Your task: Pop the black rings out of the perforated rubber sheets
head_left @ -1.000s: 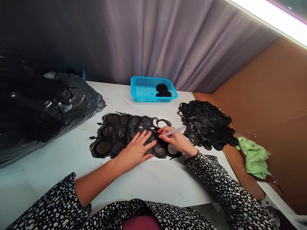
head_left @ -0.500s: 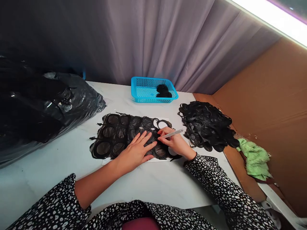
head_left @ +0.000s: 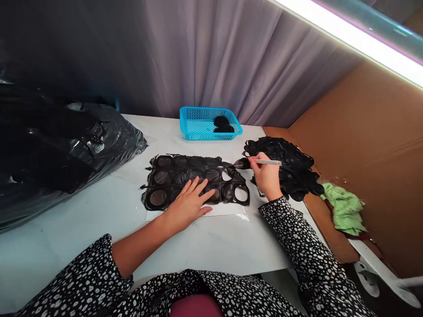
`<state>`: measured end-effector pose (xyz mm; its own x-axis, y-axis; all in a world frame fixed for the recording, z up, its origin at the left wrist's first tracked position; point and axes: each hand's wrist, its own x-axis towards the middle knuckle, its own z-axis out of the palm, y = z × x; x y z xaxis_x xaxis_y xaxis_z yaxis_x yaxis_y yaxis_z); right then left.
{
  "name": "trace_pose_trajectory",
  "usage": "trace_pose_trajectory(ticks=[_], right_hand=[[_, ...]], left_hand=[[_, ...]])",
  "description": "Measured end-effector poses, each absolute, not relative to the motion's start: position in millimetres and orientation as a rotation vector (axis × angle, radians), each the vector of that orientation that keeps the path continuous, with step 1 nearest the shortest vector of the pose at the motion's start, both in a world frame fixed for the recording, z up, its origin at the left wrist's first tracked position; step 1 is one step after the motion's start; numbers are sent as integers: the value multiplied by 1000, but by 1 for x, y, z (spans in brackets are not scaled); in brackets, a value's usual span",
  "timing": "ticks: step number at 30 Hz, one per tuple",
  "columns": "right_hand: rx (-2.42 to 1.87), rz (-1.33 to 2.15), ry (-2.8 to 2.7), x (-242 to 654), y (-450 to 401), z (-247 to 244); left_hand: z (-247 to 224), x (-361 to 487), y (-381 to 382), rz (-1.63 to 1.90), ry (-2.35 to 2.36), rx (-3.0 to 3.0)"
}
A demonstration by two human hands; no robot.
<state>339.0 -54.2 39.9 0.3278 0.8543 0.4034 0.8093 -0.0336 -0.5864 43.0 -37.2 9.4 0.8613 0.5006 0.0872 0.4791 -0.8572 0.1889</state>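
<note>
**A:** Here we go, the right hand [head_left: 266, 174] is up off the work, fingers closed around a slim clear-handled brush [head_left: 264, 162], its dark bristle tip poking out ahead of the hand to the left.

**B:** And the left hand [head_left: 187, 204]?

**A:** Open, palm down, fingers spread, pinning the glossy black sheet of rounds [head_left: 172, 176]. The sheet lies under and ahead of that hand, on white paper [head_left: 224, 210].

**B:** So what's the step, brushing that sheet?

**A:** That's my read: one hand holds it flat, the other works the brush. The bristles sit off the right hand's thumb side, at the sheet's top right corner. Whether they're touching, I can't tell.

**B:** What does the next stroke call for?

**A:** A steady left hand and care at that right end, where round holes break the surface near the ragged edge.

**B:** Room to move?

**A:** Tight on the right, with a heap of black scraps [head_left: 291, 169] just beyond the right hand. A blue plastic basket [head_left: 188, 132] sits farther ahead, holding a few black pieces [head_left: 223, 124]. Better room lies left of the left hand, where the white table [head_left: 82, 220] runs toward a black plastic bag [head_left: 66, 149].
</note>
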Motion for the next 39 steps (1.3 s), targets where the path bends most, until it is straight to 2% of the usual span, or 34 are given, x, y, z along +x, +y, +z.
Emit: trace_pose_trajectory(ticks=[7,11,16,23,28,32,39], right_hand=[[-1700,582,-1428,339,-53,35],[-1680,631,-1508,331,-55,34],[-1646,640,-1618,336,-30,47],[-1516,801,-1324,361,33,59],[-1460,910,-1147,373,19,39],[-1436,870,-1047,379,-9,37],[-1447,509,-994,390,-19,62]], left_hand=[[28,45,-22,280,776,2948],[35,78,-5,403,622,2988],[8,100,-2,317,603,2857],[-4,84,0,363,563,2860],[2,76,-5,336,578,2860],[8,70,-9,284,564,2838],[12,64,-10,181,540,2802]])
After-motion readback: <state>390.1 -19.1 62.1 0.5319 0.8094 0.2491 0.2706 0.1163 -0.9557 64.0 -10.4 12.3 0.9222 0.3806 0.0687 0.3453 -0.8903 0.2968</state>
